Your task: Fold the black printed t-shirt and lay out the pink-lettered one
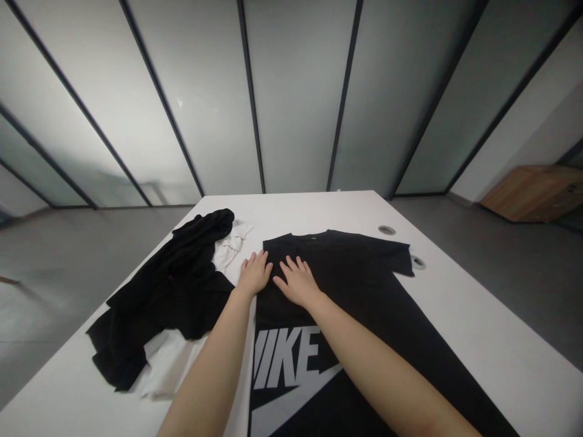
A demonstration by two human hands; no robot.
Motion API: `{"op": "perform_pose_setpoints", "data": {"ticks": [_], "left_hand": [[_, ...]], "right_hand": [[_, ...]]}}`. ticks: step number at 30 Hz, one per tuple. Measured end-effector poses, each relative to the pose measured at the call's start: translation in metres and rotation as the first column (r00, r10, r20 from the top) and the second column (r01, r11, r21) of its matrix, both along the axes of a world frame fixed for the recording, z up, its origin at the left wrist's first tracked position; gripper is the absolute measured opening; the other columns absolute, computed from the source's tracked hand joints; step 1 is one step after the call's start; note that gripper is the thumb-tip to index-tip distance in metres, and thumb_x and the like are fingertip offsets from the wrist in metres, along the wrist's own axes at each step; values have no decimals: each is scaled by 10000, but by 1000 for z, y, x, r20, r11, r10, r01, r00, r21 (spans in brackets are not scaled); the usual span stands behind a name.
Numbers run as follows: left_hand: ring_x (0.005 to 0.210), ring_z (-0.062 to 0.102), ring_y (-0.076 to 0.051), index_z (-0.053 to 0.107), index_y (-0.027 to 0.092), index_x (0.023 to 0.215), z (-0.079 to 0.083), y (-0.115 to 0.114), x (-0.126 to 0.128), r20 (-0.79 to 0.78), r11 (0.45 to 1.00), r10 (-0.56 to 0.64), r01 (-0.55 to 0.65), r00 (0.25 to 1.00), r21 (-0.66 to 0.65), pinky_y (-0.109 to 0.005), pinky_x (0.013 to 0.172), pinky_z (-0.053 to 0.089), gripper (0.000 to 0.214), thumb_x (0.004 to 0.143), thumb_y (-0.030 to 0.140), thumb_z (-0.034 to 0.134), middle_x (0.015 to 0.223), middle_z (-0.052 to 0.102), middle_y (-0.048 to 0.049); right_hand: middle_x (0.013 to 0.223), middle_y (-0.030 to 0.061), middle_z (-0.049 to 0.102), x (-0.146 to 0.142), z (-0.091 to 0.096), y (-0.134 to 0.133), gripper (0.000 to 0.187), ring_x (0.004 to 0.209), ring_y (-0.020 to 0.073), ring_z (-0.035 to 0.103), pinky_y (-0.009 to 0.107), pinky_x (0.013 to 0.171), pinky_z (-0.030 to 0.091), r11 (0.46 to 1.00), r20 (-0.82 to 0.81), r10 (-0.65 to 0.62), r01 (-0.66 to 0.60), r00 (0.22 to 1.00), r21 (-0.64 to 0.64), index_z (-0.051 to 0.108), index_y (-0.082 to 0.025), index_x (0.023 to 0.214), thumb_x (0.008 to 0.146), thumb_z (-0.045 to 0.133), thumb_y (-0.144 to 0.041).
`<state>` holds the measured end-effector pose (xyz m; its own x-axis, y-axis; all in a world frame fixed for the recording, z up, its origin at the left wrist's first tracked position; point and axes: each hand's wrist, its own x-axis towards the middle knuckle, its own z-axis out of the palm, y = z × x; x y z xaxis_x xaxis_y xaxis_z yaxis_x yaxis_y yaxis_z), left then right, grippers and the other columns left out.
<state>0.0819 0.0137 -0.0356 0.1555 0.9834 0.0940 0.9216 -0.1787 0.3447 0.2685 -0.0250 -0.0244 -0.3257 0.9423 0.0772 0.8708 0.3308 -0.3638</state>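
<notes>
While I'm watching this through the head cam from way off, what I've got is the left hand (254,273) and the right hand (296,282) both spread open on a black Nike T-shirt (364,291), with nothing pinched or gripped. The left one sits right at the shirt's near-left edge, fingers angled up toward the collar, and as far as I can tell it's only partly on the fabric. The right one is palm down on the chest just beside it, fingers fanned out. The shirt lies flat and face up on a white table (455,291), collar pointing away from me, with one short sleeve (403,258) sticking out to the far right and the big white logo (285,358) running toward the camera under the forearms. To its left is a crumpled heap of black cloth (168,285), with white cloth (230,246) poking out from behind it. A round cable grommet (387,230) is set into the tabletop near the sleeve. Behind all that I can see frosted glass panels (296,103) in thin black frames, a grey floor (68,273), and a wooden cabinet (532,193) off to the right.
</notes>
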Motion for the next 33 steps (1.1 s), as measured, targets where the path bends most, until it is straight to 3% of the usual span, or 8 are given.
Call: {"op": "perform_pose_setpoints", "data": {"ticks": [6,12,16,21,24,27,30,33], "left_hand": [[1581,321,-388,480,213,1579,0,-1,3,9,999,1,-2,1000,43,-627,1256,236,548,1042,323,464,1676,416,-187],[1582,337,-334,518,201,1540,10,-5,9,39,992,-8,3,999,123,-572,1260,277,491,1062,260,419,1673,427,-177],[1568,356,-357,551,200,1511,11,-7,12,26,998,-36,35,999,59,-620,1254,251,469,1058,268,452,1636,482,-174],[1536,395,-350,582,241,1453,11,-9,14,65,994,-94,90,993,69,-616,1239,256,432,1032,326,538,1588,538,-152],[1361,557,-320,633,235,1325,16,-9,16,87,985,-135,124,987,118,-551,1198,326,347,991,324,604,1403,654,-136],[1158,621,-311,676,206,1120,18,-9,19,20,985,-115,111,993,132,-477,1077,423,230,955,365,656,1189,678,-127],[1129,594,-331,686,188,1014,16,-9,19,-70,988,-65,74,995,135,-451,1006,441,253,960,432,646,1149,637,-147],[1131,578,-328,691,193,997,12,-9,18,-92,990,-43,55,995,133,-444,1006,434,248,971,432,631,1136,621,-140]], "right_hand": [[1714,138,363,-1,-2,0,688,1593,428,258,597,1272,208,994,-22,-110,110,994,14,507,-179,1597,1084,295,-586],[1750,141,270,-6,-8,3,732,1610,437,199,596,1286,163,985,29,-170,170,985,-15,376,-136,1662,1050,386,-536],[1763,151,215,-4,-7,14,772,1606,449,201,650,1257,186,982,109,-156,166,982,-89,333,-147,1680,1025,420,-545],[1600,264,490,10,10,36,716,1435,534,454,704,1099,384,976,197,-144,172,970,-130,614,-118,1501,928,594,-547],[1518,249,581,11,25,47,558,1473,480,418,658,1164,329,991,157,-125,129,980,-21,694,-147,1411,1012,478,-472],[1639,159,481,0,34,59,542,1559,366,323,539,1255,250,997,109,-20,12,994,78,582,-162,1527,1062,350,-314],[1675,92,449,-12,30,71,564,1570,281,334,463,1272,250,989,104,116,-125,988,77,517,-189,1576,1030,379,-223],[1680,104,439,-18,18,82,570,1561,298,366,489,1260,277,986,125,161,-166,979,29,511,-179,1575,1019,401,-238]]}}
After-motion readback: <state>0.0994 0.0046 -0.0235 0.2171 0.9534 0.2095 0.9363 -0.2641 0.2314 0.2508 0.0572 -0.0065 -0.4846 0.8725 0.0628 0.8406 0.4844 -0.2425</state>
